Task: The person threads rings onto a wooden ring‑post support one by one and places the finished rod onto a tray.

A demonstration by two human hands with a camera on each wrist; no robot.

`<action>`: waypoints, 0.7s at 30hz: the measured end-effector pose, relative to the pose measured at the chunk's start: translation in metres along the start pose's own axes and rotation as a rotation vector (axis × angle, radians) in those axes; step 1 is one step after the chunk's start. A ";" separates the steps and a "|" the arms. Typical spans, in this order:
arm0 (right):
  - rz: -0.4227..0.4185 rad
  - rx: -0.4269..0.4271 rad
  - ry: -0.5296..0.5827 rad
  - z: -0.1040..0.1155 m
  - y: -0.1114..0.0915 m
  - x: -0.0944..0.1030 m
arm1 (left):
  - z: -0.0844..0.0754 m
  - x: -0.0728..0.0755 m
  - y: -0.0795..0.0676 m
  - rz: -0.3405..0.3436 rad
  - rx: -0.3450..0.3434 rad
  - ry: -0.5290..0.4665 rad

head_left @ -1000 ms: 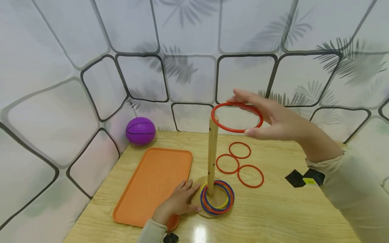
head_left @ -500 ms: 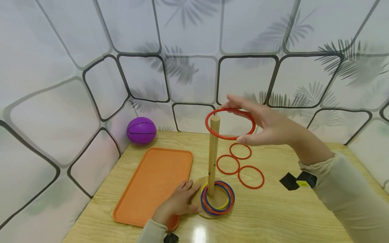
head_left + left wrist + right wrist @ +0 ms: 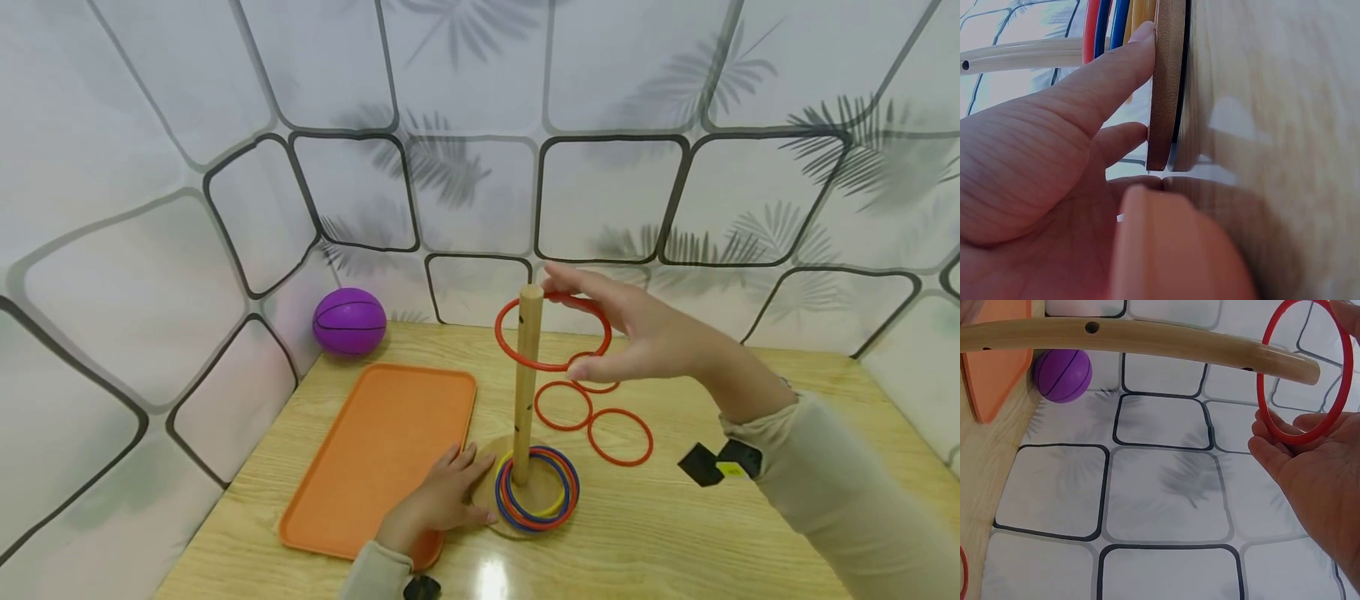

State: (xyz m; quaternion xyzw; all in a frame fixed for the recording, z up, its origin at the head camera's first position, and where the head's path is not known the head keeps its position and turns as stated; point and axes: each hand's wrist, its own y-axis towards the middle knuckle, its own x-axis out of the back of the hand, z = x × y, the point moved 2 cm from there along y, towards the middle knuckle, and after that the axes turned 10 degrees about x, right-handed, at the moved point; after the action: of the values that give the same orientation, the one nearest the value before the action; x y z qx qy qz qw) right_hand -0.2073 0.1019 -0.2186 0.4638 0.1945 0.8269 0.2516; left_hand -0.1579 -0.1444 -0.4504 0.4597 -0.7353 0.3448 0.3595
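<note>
Ring [image 3: 552, 367] around post [image 3: 527, 400], in wide right grip [image 3: 647, 333]; left grip [image 3: 442, 497] spread against base [image 3: 1167, 94]; yellow tag [image 3: 730, 469] illegible.

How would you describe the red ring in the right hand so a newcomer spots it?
Find the wooden post standing on the table. Around its upper end, the right hand holds the red ring. The other rings lie below, on table or base; only this one is held.

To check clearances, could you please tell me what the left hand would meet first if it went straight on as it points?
The left hand would most likely meet the round wooden base first; it looks right up against the edge, though exact contact is unclear.
</note>
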 end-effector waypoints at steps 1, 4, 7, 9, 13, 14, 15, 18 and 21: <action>0.002 -0.014 0.006 -0.001 -0.001 -0.002 | 0.000 0.000 0.000 0.000 0.001 -0.001; 0.007 -0.052 0.023 -0.006 -0.005 -0.007 | 0.000 0.000 -0.001 0.000 0.004 -0.001; 0.012 -0.073 0.035 -0.009 -0.008 -0.013 | 0.000 0.000 -0.001 0.002 0.004 0.000; 0.015 -0.077 0.050 -0.011 -0.011 -0.016 | 0.000 0.000 -0.001 0.005 0.004 0.000; 0.020 -0.091 0.063 -0.015 -0.015 -0.024 | 0.001 -0.001 0.001 0.009 0.005 0.006; 0.022 -0.103 0.058 -0.016 -0.017 -0.026 | 0.002 -0.001 0.002 0.009 0.005 0.008; 0.025 -0.119 0.047 -0.018 -0.019 -0.028 | 0.002 -0.001 0.002 0.009 0.006 0.007; 0.034 -0.157 0.020 -0.022 -0.026 -0.036 | 0.002 -0.001 0.002 0.008 0.003 0.009; 0.036 -0.189 0.034 -0.028 -0.033 -0.045 | 0.002 -0.001 0.001 0.010 0.003 0.001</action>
State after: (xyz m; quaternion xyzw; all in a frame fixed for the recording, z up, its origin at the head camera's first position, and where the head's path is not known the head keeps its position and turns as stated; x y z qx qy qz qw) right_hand -0.2034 0.0993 -0.2810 0.4271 0.1117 0.8538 0.2761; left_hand -0.1593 -0.1451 -0.4529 0.4562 -0.7369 0.3480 0.3574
